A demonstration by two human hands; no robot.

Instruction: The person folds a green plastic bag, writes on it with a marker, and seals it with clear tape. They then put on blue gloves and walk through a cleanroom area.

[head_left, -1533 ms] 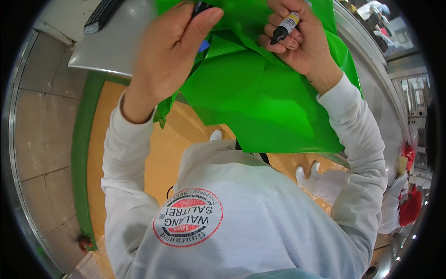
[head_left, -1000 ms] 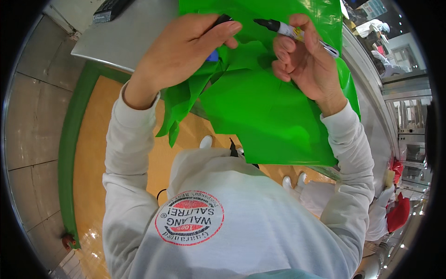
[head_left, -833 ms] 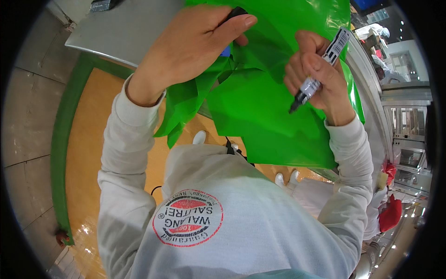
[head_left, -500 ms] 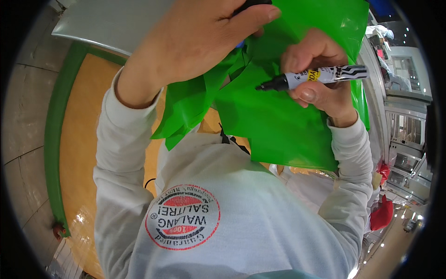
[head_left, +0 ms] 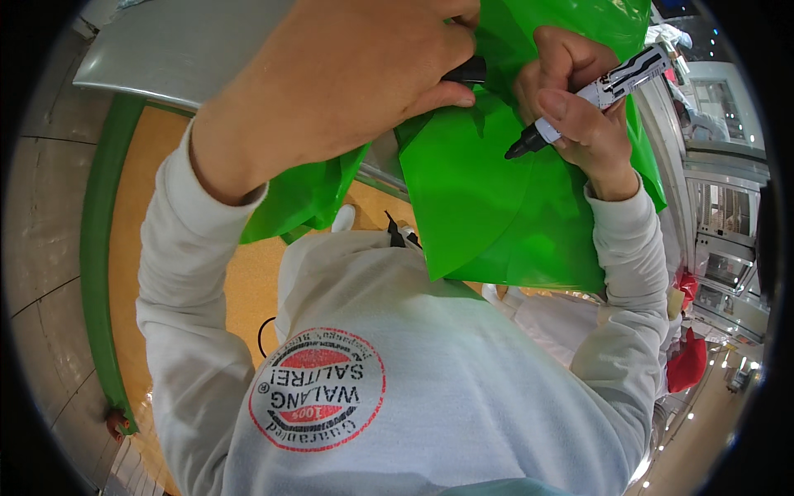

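Note:
My right hand (head_left: pixel 583 112) grips a marker (head_left: pixel 608 87) with a white striped barrel and a bare black tip pointing down-left. The tip hangs over a sheet of green plastic (head_left: pixel 471 194); I cannot tell whether it touches. My left hand (head_left: pixel 372 74) is closed round a short black piece (head_left: pixel 467 71), which looks like the marker's cap. Its other fingers are partly hidden behind the back of the hand. Below my left wrist, a loose flap of the green plastic (head_left: pixel 302 198) hangs beyond the table edge.
A grey metal tabletop (head_left: pixel 165 50) lies at the far left. Beneath it shows a tan floor (head_left: pixel 124 273) with a green border (head_left: pixel 98 273). White shelving or equipment (head_left: pixel 719 198) stands along the right, with a red cloth-like thing (head_left: pixel 686 364) nearby.
The marker has tilted more steeply, its tip shifting right. My left hand has come nearer, showing more of the black piece. The green plastic has shifted, and its near flap spreads flatter.

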